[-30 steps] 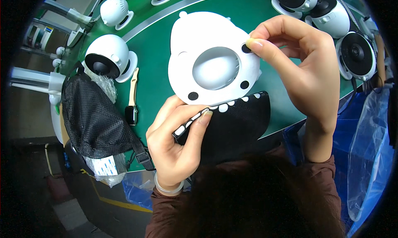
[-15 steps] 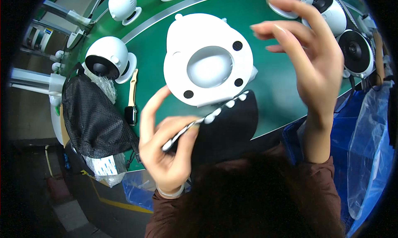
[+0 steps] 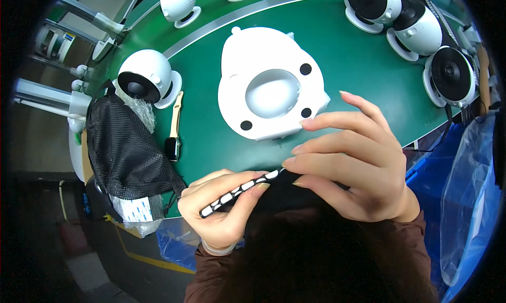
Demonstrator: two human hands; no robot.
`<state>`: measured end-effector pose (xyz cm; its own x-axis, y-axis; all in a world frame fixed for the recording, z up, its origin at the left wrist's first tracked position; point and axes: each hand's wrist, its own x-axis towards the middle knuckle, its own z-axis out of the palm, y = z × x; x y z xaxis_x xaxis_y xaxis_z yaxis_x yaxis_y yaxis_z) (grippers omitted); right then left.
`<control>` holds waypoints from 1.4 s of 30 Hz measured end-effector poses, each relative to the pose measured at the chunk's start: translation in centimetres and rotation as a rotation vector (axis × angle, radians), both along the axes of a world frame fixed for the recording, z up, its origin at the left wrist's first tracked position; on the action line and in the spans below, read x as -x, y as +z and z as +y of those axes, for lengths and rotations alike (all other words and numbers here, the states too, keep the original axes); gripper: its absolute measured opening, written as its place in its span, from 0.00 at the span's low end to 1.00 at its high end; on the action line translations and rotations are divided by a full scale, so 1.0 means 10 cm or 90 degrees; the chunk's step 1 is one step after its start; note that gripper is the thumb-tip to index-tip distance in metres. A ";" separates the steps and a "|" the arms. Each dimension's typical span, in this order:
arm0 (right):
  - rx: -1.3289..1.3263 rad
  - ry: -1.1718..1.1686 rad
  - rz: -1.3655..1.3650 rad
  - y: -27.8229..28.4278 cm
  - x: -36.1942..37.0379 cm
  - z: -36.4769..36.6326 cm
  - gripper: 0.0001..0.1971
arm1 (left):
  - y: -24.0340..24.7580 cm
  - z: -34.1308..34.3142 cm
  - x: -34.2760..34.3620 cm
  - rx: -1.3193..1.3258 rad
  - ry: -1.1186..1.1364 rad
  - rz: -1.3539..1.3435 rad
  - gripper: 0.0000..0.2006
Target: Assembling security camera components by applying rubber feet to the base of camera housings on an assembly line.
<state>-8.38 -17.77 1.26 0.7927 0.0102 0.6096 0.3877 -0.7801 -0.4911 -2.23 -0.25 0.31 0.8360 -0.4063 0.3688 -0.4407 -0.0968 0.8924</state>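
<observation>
My left hand (image 3: 221, 208) is closed on a thin black sheet with white spots (image 3: 232, 196), tilted so that it shows nearly edge-on. My right hand (image 3: 358, 166) has its fingers apart at the sheet's far end. One fingertip is at that end; whether it touches cannot be told. Beyond both hands, a white plastic piece (image 3: 234, 100) with an oval recess lies on the green table (image 3: 205, 139). Three round black mesh pads (image 3: 305, 69) sit on its face. The lower part of the sheet blends into the dark area below.
White round camera-like devices with black fronts stand at the left (image 3: 145, 73) and right (image 3: 450, 73). Another white device (image 3: 177, 2) is farther back. A black mesh bag (image 3: 126, 145) and a watch with a beige strap (image 3: 173, 145) lie left. Blue plastic bags (image 3: 469, 197) hang at the right edge.
My right hand has come down and left to the sheet's end. My left hand has drawn the sheet nearer to me and tilted it further edge-on. The view has shifted slightly.
</observation>
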 end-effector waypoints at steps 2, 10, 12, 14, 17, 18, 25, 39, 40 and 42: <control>0.025 -0.009 -0.018 0.00 0.01 0.02 0.08 | 0.03 0.01 0.01 -0.015 -0.006 -0.029 0.09; 0.049 -0.021 -0.045 0.01 -0.02 0.04 0.07 | 0.02 -0.04 0.00 -0.036 -0.026 -0.151 0.10; 0.055 -0.021 -0.041 0.01 -0.04 0.04 0.07 | 0.03 -0.05 -0.01 -0.051 -0.023 -0.145 0.10; 0.034 -0.009 0.002 0.05 -0.07 0.05 0.07 | 0.02 -0.03 -0.02 -0.054 -0.010 -0.133 0.10; 0.150 -0.025 -0.033 0.12 -0.03 0.10 0.07 | 0.00 -0.06 -0.03 -0.019 0.061 -0.099 0.08; 0.146 0.034 -0.052 0.17 0.04 0.09 0.05 | 0.02 -0.04 -0.04 -0.027 0.118 -0.079 0.07; -0.025 -0.025 -0.079 0.46 -0.48 0.05 0.02 | -0.03 -0.12 -0.22 -0.024 -0.009 -0.147 0.09; -0.082 -0.020 0.016 0.32 -0.66 0.06 0.03 | -0.04 -0.14 -0.23 -0.024 -0.020 -0.066 0.09; -0.067 -0.029 0.004 0.32 -0.66 0.06 0.03 | -0.06 -0.14 -0.24 -0.023 -0.018 -0.079 0.09; -0.073 -0.022 0.003 0.32 -0.66 0.07 0.03 | -0.07 -0.13 -0.24 -0.018 -0.011 -0.091 0.08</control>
<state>-1.76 -17.02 4.48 0.7943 -0.0865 0.6014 0.3587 -0.7321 -0.5791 0.13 -1.58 -0.36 0.7686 -0.4329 0.4710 -0.5645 -0.1126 0.8177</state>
